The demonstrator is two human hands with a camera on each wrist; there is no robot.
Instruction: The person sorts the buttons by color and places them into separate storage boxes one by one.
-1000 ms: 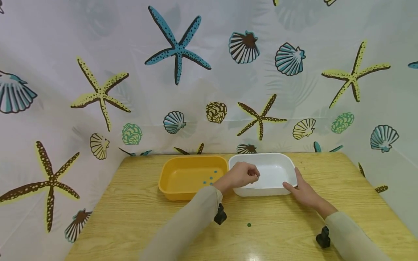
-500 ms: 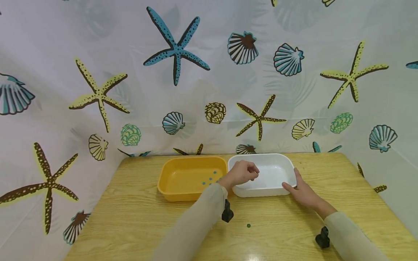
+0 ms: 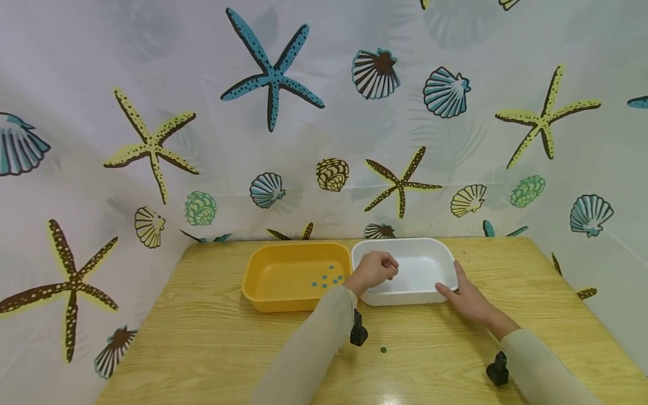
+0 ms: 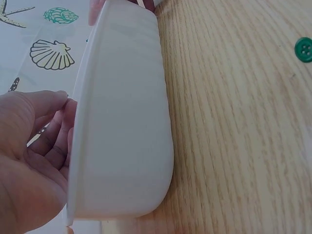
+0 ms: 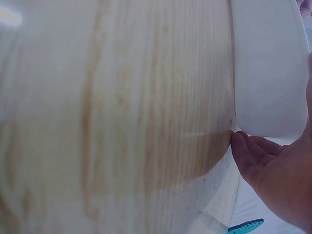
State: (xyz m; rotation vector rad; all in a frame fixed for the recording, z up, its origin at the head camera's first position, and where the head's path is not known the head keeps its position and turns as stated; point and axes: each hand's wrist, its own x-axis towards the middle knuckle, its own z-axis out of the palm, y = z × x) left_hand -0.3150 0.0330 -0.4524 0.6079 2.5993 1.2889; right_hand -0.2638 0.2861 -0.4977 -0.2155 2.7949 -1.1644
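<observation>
My left hand [image 3: 376, 269] reaches over the white plastic tub [image 3: 427, 293] with fingers curled and thumb near the index fingertip. No object shows between them; the inside of the grip is hidden. In the left wrist view, the left hand [image 4: 34, 151] is behind the near wall of the white tub [image 4: 122, 112]. My right hand [image 3: 468, 295] grips the tub's right end, thumb at the front rim and fingers along the outer wall. Several small blue discs [image 3: 324, 285] lie in the orange tub [image 3: 283, 305], to the left of the white one.
A green button [image 3: 383, 350], its holes visible in the left wrist view, lies on the wooden table [image 3: 212, 337] in front of the white tub. A curtain [image 3: 314, 129] printed with starfish and shells encloses the table's back and sides.
My left forearm has swung rightward, uncovering more blue discs in the orange tub. The left hand stays curled over the white tub. The right hand keeps its grip.
</observation>
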